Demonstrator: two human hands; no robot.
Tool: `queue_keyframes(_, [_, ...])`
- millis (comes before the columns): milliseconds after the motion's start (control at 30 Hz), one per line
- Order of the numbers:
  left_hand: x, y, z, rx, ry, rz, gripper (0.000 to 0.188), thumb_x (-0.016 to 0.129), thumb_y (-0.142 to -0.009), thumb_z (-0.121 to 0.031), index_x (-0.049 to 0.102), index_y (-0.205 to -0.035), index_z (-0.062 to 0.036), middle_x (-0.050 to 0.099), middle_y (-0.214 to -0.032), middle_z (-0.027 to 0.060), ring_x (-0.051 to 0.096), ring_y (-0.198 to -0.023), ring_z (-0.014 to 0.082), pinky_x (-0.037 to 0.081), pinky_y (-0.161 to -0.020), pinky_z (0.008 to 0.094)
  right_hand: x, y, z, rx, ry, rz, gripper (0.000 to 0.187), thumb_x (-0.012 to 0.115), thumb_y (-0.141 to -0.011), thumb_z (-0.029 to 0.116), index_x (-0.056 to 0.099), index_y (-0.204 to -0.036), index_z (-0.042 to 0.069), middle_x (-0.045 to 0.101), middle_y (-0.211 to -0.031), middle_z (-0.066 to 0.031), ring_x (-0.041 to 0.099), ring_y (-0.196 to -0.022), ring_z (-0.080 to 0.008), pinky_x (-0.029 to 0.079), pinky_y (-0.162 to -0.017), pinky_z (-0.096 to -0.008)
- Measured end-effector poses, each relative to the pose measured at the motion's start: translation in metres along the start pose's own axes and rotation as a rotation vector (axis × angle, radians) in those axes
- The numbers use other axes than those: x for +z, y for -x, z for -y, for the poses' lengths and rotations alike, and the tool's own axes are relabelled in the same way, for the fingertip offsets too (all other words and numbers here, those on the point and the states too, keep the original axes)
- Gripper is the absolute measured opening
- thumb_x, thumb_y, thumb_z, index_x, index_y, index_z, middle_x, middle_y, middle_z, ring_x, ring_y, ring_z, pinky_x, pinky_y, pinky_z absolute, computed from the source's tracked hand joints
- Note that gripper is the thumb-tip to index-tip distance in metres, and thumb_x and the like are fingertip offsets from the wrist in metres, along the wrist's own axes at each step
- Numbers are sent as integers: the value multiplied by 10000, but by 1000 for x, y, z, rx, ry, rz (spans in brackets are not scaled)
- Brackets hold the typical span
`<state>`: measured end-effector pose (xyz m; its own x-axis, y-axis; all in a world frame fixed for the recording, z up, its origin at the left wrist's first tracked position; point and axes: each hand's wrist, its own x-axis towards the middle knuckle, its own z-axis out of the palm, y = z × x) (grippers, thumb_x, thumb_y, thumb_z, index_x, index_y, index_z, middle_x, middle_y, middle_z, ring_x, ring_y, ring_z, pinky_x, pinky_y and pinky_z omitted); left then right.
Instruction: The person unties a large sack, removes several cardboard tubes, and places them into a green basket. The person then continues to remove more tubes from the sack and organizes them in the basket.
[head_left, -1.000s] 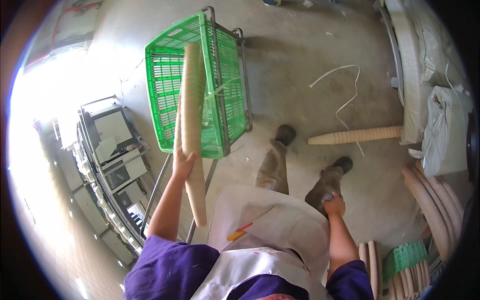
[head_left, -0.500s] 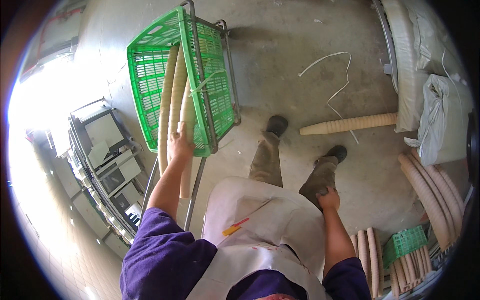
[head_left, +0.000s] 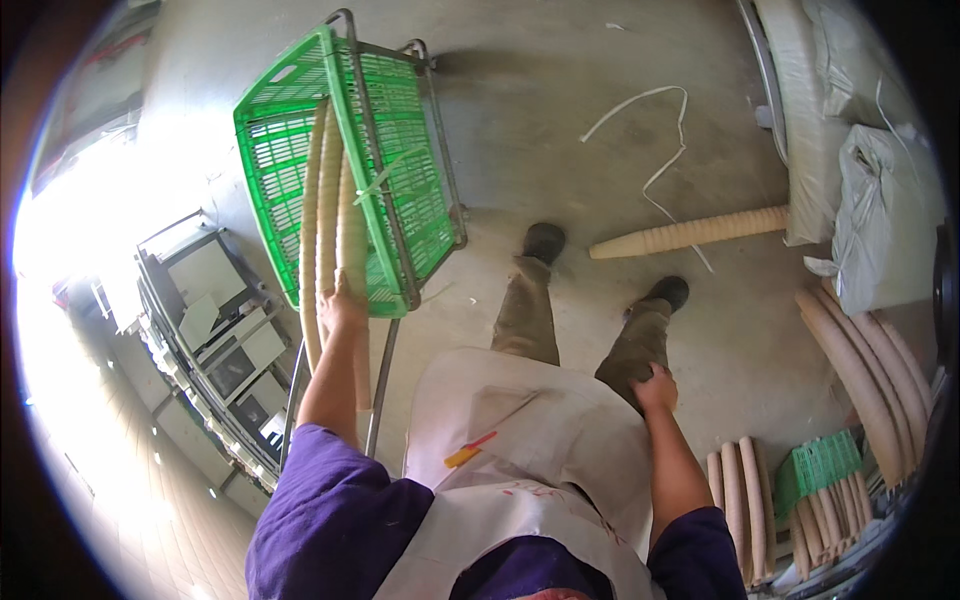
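My left hand (head_left: 343, 303) is closed around a long, ribbed, cream-coloured stack (head_left: 350, 225), the rightmost of several leaning side by side in a green plastic basket (head_left: 408, 215). Their lower ends stick out past the basket's near edge, towards me. Beside my thigh, my right hand (head_left: 656, 388) has its fingers curled against my brown trouser leg (head_left: 632, 362), seeming to grip the cloth; its palm is hidden.
A metal cart frame (head_left: 372, 150) carries the basket. On the floor lie another ribbed stack (head_left: 690, 233) and a white strap (head_left: 683, 120). White wrapped bundles (head_left: 880, 230), more stacks (head_left: 865, 380) and a second green basket (head_left: 815, 468) stand to the right; machinery (head_left: 215, 330) is at left.
The view has turned slightly, so the basket and cart appear further left and lower. My left hand keeps its hold on the stack, and my right hand stays at the trouser leg.
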<state>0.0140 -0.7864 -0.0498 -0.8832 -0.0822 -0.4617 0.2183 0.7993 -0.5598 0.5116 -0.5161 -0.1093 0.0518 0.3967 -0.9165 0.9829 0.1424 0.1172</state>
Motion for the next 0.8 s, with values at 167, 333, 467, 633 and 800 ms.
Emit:
queue_keyframes(167, [-46,31,-53,485,279,-685,577,665,-712,-148,438,-1236,-64,471,-1227,122,439,-1127,335,329,-975,445,1,3,2,-5,-51,16,601,705,-654,393,554,-1198,187,489,-1264,-89,476,-1128,-321,427,-937,-399])
queue_keyframes(333, [1,84,-227,957,596,-357,511,645,-697,-125,487,-1179,-66,500,-1165,158,452,-1099,349,344,-957,445,12,6,0,-58,-73,-32,607,725,-650,368,553,-1195,164,466,-1284,-121,423,-1168,-349,410,-954,-405])
queue_keyframes(467, [95,126,-416,1106,236,104,654,652,-741,-264,365,-1296,-72,450,-1227,165,431,-1153,340,362,-962,453,8,15,-26,-126,-223,-154,584,736,-640,307,557,-1161,112,476,-1258,-163,462,-1129,-357,421,-938,-419])
queue_keyframes(633, [199,192,-597,1153,-49,245,836,694,-715,-319,235,-1375,-90,417,-1280,131,429,-1180,319,371,-956,467,-10,19,-68,-158,-412,-280,574,717,-628,276,542,-1150,111,453,-1241,-238,440,-1106,-450,418,-897,-491])
queue_keyframes(800, [262,215,-688,957,-77,135,856,730,-661,-349,279,-1340,-89,443,-1262,113,465,-1152,308,396,-936,467,-19,21,-93,-46,-444,-318,562,705,-616,261,541,-1131,108,449,-1235,-238,435,-1081,-476,406,-874,-531])
